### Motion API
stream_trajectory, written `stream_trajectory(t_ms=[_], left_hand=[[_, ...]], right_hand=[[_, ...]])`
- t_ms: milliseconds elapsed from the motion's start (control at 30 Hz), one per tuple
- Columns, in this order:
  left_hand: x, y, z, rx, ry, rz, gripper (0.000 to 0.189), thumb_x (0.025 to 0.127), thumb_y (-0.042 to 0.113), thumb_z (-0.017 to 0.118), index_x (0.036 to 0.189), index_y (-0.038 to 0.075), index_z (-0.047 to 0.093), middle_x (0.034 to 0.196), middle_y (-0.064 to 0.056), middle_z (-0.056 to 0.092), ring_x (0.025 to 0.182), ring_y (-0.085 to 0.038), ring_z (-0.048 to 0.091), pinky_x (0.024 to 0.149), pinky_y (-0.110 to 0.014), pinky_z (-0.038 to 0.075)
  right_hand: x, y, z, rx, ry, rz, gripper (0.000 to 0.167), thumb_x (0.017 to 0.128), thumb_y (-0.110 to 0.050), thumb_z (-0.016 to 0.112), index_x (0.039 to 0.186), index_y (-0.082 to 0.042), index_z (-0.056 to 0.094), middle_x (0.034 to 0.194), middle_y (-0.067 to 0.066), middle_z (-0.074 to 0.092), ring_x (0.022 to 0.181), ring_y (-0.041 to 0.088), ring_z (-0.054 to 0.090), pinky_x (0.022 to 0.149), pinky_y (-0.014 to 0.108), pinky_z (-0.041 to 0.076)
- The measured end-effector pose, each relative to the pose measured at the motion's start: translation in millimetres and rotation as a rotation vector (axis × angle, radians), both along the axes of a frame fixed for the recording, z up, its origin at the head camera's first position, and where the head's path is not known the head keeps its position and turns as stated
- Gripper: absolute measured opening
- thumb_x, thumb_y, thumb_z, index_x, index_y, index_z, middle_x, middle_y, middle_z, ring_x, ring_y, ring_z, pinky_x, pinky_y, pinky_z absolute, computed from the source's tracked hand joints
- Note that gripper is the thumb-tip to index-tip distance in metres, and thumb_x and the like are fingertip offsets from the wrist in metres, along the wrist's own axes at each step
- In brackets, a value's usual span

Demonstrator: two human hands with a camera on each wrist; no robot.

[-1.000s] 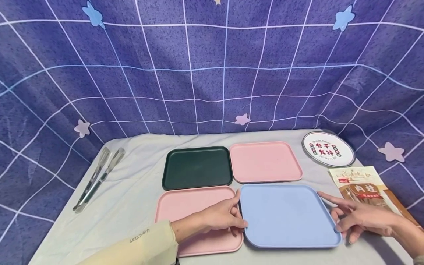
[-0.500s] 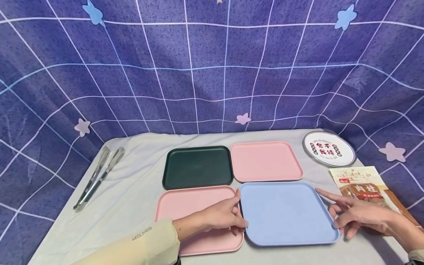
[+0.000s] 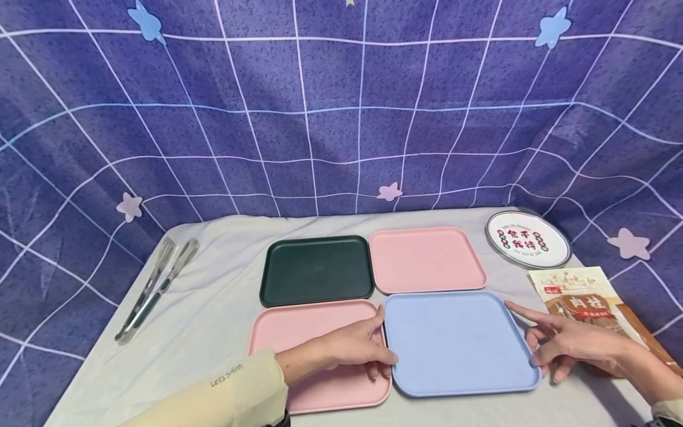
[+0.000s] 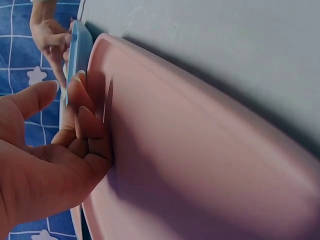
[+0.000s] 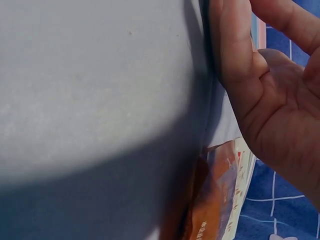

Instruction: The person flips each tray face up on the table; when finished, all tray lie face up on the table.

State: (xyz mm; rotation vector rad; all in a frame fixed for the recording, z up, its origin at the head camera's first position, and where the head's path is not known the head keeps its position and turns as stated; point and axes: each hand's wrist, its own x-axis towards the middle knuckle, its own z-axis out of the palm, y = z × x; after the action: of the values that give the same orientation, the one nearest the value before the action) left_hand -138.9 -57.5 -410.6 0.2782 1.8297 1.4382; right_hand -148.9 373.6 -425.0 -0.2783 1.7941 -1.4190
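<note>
A light blue rectangular tray (image 3: 461,344) lies at the front right of the group, between both hands. At its left side my left hand (image 3: 354,347) grips the rim with thumb and fingers, the lower fingers curled over the neighbouring pink tray (image 3: 304,326). My right hand (image 3: 576,344) holds the right rim, its index finger stretched along the edge and its thumb on the near part. The left wrist view shows the blue tray (image 4: 80,47) edge-on past the curled fingers. From the right wrist, the hand (image 5: 280,100) hides most of the tray.
Behind are a dark green tray (image 3: 317,270) and another pink tray (image 3: 427,261). A round plate (image 3: 528,239) with red lettering sits at the back right, above a printed food packet (image 3: 581,296). Metal tongs (image 3: 157,290) lie at the left. A patterned curtain (image 3: 341,118) hangs behind the table.
The blue tray has shifted slightly left and away from me, its far edge now close against the back pink tray. My right hand moved left with it; the left hand stayed nearly in place.
</note>
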Motion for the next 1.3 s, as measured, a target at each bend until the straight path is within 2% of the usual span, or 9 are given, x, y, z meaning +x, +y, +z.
stream_trajectory(t_ms=[67, 100, 167, 367, 667, 867, 1300], left_hand=[[-0.2, -0.6, 0.2, -0.009, 0.005, -0.002, 0.108, 0.089, 0.008, 0.072, 0.159, 0.003, -0.011, 0.064, -0.004, 0.067, 0.046, -0.009, 0.057, 0.047, -0.020, 0.043], [-0.3, -0.8, 0.6, -0.016, 0.007, -0.003, 0.109, 0.089, 0.009, 0.072, 0.159, 0.004, -0.011, 0.065, -0.003, 0.067, 0.046, -0.009, 0.058, 0.047, -0.020, 0.041], [-0.4, -1.1, 1.2, -0.028, 0.013, -0.005, 0.110, 0.089, 0.011, 0.073, 0.160, 0.004, -0.011, 0.065, -0.003, 0.067, 0.047, -0.009, 0.058, 0.045, -0.020, 0.037], [0.3, -0.3, 1.8, -0.038, 0.018, -0.006, 0.110, 0.089, 0.011, 0.072, 0.160, 0.004, -0.011, 0.064, -0.003, 0.067, 0.047, -0.009, 0.058, 0.046, -0.020, 0.036], [2.5, 3.4, 3.2, -0.079, 0.049, 0.007, 0.109, 0.090, 0.014, 0.072, 0.160, 0.004, -0.011, 0.064, -0.005, 0.067, 0.048, -0.010, 0.059, 0.047, -0.021, 0.037], [3.1, 4.5, 2.6, -0.081, 0.059, 0.022, 0.109, 0.089, 0.014, 0.072, 0.160, 0.005, -0.010, 0.064, -0.007, 0.066, 0.048, -0.012, 0.058, 0.048, -0.022, 0.038], [5.3, 8.6, 5.0, -0.119, 0.094, 0.049, 0.105, 0.090, 0.019, 0.069, 0.160, 0.003, -0.009, 0.062, -0.007, 0.067, 0.048, -0.013, 0.059, 0.049, -0.022, 0.040]], right_hand=[[0.0, -1.9, 1.5, 0.023, 0.013, -0.005, 0.098, 0.092, 0.000, 0.061, 0.160, -0.014, -0.008, 0.094, 0.009, 0.057, 0.075, 0.024, 0.069, 0.061, 0.044, 0.060], [-0.1, -2.8, 2.4, 0.034, 0.020, -0.006, 0.099, 0.092, 0.000, 0.061, 0.159, -0.012, -0.010, 0.093, 0.010, 0.057, 0.075, 0.025, 0.069, 0.060, 0.045, 0.060], [-0.3, -4.3, 3.9, 0.049, 0.036, -0.004, 0.100, 0.091, 0.000, 0.062, 0.159, -0.010, -0.011, 0.092, 0.011, 0.058, 0.074, 0.027, 0.069, 0.060, 0.046, 0.060], [-2.4, -7.9, 6.4, 0.058, 0.093, 0.045, 0.101, 0.090, 0.000, 0.063, 0.158, -0.005, -0.012, 0.089, 0.015, 0.061, 0.071, 0.027, 0.071, 0.057, 0.047, 0.059], [-2.8, -8.9, 6.8, 0.062, 0.108, 0.067, 0.102, 0.090, -0.002, 0.064, 0.157, -0.004, -0.013, 0.085, 0.018, 0.064, 0.069, 0.026, 0.071, 0.056, 0.051, 0.058], [-2.4, -10.0, 7.4, 0.078, 0.114, 0.059, 0.102, 0.091, -0.001, 0.064, 0.157, -0.003, -0.013, 0.085, 0.018, 0.063, 0.068, 0.026, 0.070, 0.055, 0.048, 0.058], [-1.5, -9.6, 6.6, 0.036, 0.094, 0.060, 0.101, 0.091, 0.002, 0.062, 0.156, -0.002, -0.015, 0.083, 0.017, 0.062, 0.067, 0.024, 0.070, 0.054, 0.045, 0.058]])
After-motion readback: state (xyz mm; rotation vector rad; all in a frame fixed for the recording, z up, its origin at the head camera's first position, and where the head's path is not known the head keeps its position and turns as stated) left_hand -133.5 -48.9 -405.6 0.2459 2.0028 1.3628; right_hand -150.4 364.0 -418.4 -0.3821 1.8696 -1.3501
